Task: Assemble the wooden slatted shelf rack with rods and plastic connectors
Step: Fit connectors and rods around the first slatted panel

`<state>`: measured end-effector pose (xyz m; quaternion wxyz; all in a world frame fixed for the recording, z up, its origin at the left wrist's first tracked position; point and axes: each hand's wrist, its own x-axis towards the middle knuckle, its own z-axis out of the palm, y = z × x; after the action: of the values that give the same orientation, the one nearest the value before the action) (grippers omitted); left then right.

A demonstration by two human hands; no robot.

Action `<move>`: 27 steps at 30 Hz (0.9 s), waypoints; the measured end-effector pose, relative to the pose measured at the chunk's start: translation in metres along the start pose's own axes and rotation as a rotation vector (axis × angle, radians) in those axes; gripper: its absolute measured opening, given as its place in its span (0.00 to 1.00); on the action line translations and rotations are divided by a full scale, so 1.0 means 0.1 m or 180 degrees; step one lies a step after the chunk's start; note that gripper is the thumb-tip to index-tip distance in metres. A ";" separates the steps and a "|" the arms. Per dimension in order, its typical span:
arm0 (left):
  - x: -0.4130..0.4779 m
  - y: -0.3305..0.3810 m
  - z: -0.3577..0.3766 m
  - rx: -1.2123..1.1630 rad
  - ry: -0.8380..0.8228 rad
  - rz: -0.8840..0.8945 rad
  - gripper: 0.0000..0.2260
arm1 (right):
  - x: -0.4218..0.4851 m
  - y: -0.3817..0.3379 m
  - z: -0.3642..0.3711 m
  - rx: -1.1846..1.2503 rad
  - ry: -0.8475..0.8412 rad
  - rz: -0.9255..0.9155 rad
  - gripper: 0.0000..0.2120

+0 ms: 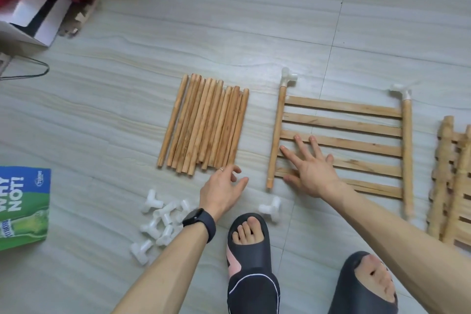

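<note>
Slatted shelf panel (341, 145) lies flat on the tiled floor (229, 20), right of centre, white connectors (289, 76) on its two upper rod ends. Right hand (309, 168) rests on its lower left slats, grip spread flat, holding nothing. Left hand (221, 190) hovers just below the bundle of loose rods (204, 122) at centre, fingers loosely parted, empty. Pile of white connectors (160, 224) lower left; one loose connector (271, 209) by the sandalled foot (248, 237). More panels (453, 186) at right edge.
</note>
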<state>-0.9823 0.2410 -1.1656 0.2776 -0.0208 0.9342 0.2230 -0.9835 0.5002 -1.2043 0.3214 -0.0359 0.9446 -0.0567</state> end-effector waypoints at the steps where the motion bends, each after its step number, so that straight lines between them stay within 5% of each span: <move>1: -0.02 0.04 0.04 0.0029 -0.0160 0.0058 0.19 | 0.00 0.00 0.00 0.0032 0.0014 0.0000 0.38; 7: -0.18 0.31 0.37 0.0825 -0.1142 0.0777 0.34 | -0.03 0.02 0.04 0.0216 0.0135 -0.0030 0.37; 12: -0.21 0.55 0.64 0.1145 -0.1293 0.1327 0.30 | -0.16 0.09 0.10 0.0783 0.0463 -0.0132 0.32; 16: -0.16 0.67 0.79 0.1403 -0.1156 0.1818 0.19 | -0.46 0.18 0.23 0.1409 0.1434 -0.0020 0.22; 20: -0.03 0.71 0.74 0.0881 -0.1333 0.1401 0.18 | -0.77 0.27 0.38 0.1879 0.2091 0.0076 0.13; 27: 0.27 0.63 0.31 -0.0630 -0.2457 0.0180 0.15 | -0.90 0.06 0.45 0.2639 0.0434 -0.0277 0.14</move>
<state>-0.9994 0.3126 -1.1770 0.5987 0.0636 0.7354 0.3109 -0.8852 0.5116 -1.1864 0.2427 0.0605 0.8585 -0.4476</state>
